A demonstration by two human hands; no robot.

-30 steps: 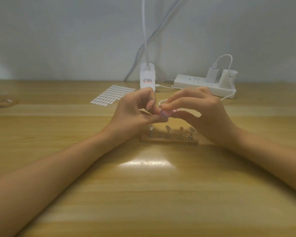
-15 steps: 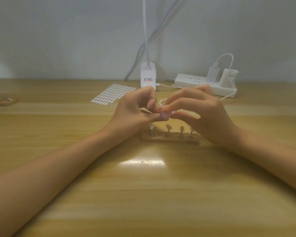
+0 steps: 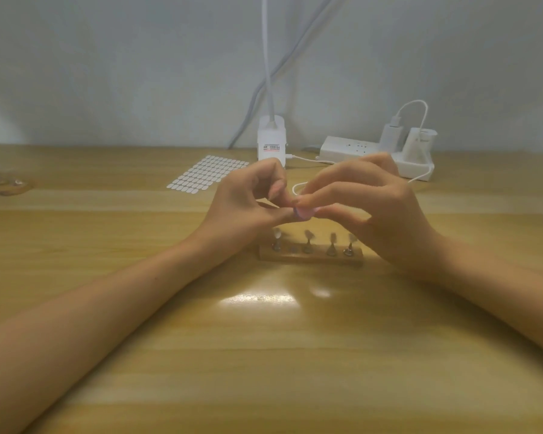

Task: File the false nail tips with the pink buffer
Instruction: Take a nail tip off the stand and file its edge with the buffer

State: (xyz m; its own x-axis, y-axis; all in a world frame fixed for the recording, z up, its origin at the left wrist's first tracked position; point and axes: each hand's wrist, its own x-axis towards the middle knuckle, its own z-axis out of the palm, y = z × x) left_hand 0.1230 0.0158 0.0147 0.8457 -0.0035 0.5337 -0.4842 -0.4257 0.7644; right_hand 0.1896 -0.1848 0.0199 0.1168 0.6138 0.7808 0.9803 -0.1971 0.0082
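Right hand (image 3: 380,214) pinches pink buffer (image 3: 397,213), thumb under, fingers over. Left hand (image 3: 245,208) fingertips curled against buffer; held item too small to tell. Below: wooden stand (image 3: 311,256) with nail tips (image 3: 308,235). Beyond: sticker sheet (image 3: 207,173), power strip (image 3: 348,148).

We see only a sliver of the pink buffer (image 3: 303,213) between the fingertips of the right hand (image 3: 373,214). Whatever the left hand (image 3: 242,211) pinches is hidden. The nail tips (image 3: 308,234) on the wooden stand (image 3: 311,257) are blurred. The top edge cuts off the lamp stem (image 3: 267,57).
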